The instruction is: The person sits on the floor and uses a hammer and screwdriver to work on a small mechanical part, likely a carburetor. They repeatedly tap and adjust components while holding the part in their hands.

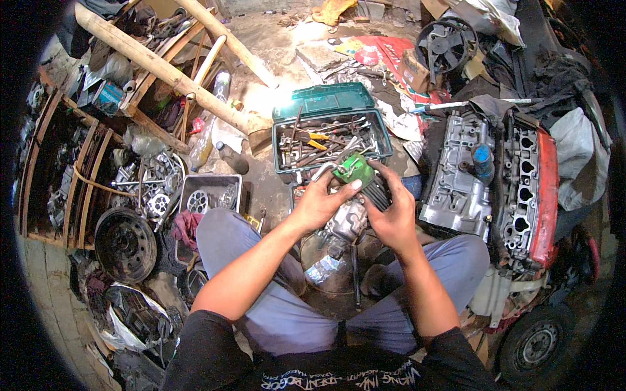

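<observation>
Between my legs, in front of me, I hold a green plastic holder [354, 168] with dark rods and bent metal ends sticking out, like a hex key set. My left hand [321, 206] is closed on its left side, thumb on the green plastic. My right hand [395, 212] grips the other side, beside the long dark rods. Just below my hands sits a silver cast-metal engine part [349, 221], partly covered by them. A dark bar [357, 277] stands out below it, beside a crumpled shiny packet [323, 268].
Beyond my hands, an open green toolbox [389, 146] holds wrenches and pliers. At right lie an engine block [456, 176] and a cylinder head [520, 195]. At left are a grey bin [244, 186], a wheel rim [126, 246] and wooden poles [163, 65]. A tyre [538, 342] lies lower right.
</observation>
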`<state>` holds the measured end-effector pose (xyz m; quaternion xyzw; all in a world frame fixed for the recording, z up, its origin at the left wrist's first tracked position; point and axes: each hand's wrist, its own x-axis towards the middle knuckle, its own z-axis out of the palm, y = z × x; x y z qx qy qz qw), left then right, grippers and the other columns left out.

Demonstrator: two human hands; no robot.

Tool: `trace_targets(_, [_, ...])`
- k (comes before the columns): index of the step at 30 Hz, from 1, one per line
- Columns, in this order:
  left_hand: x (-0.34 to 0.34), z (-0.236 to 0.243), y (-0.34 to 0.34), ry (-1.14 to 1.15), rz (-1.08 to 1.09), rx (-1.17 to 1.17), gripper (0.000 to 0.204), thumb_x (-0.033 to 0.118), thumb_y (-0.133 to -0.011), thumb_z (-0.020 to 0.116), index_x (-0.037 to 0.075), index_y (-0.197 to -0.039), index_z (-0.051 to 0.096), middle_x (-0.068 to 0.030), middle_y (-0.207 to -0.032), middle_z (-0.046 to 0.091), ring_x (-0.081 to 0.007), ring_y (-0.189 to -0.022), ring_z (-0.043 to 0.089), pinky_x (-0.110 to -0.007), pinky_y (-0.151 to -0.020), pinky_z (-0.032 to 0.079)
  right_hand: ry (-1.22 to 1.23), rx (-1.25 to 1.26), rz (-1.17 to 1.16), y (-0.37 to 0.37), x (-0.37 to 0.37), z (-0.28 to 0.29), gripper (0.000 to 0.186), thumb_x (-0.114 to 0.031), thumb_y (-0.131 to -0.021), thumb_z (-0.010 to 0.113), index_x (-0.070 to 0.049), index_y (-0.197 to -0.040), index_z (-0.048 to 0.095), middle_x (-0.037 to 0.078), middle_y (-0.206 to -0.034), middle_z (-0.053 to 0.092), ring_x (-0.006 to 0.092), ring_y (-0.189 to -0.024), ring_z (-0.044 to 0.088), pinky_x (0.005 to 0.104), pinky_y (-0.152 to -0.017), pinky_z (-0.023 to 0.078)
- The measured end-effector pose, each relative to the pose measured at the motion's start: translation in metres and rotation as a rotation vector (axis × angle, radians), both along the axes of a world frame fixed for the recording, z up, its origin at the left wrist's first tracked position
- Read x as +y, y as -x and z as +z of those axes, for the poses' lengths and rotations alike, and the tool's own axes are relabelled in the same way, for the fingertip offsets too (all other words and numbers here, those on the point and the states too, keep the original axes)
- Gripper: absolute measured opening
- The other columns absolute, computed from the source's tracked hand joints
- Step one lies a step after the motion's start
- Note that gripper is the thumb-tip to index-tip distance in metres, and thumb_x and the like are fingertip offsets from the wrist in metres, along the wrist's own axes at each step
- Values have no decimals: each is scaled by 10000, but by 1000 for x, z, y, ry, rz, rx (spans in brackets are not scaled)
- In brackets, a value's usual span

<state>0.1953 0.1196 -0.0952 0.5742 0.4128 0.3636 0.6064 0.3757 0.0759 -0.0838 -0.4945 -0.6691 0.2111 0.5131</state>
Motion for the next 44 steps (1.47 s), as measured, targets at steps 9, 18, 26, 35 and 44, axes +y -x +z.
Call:
trace_targets(9, [-3,7,3,130,-34,37,536,366,-965,706,-9,-1329,584,-88,-1207,669,-132,-1092,596,-315,-969,477,71,-104,43,-4,-2,12,613,40,-773,710,-36,-1354,529,210,-1253,629,386,-1226,595,423,-1044,467])
trace_targets(18, [1,-21,-7,-132,39,33,385,213,-975,682,-5,-1283,606,-117,-1205,692,-186,-1124,614,-348,-1023,454,179,-139,40,-22,-4,33,204,-60,-931,623,-2,-1124,648,217,-995,677,399,-969,649,453,-860,492])
trace_targets(26, [-12,-13,-17,-300,23,169,366,87,-917,628,39,-1277,582,-181,-1152,702,-288,-1090,688,-393,-949,508,267,-248,-87,6,-3,19,256,-199,-963,629,54,-942,660,293,-783,649,479,-787,659,501,-677,503])
trace_targets(35, [-15,-39,-20,-264,55,374,444,174,-931,656,-6,-1322,550,-253,-1227,657,-394,-1188,632,-424,-974,492,561,-59,-96,0,11,-8,332,-231,-960,654,75,-836,694,218,-719,628,283,-690,624,421,-633,466])
trace_targets(44, [-11,-36,-17,-200,28,356,616,205,-919,671,-68,-1433,469,-305,-1351,588,-394,-1302,563,-432,-1099,420,524,49,-100,8,9,-6,320,-199,-976,647,71,-814,705,52,-612,591,100,-591,477,330,-549,398])
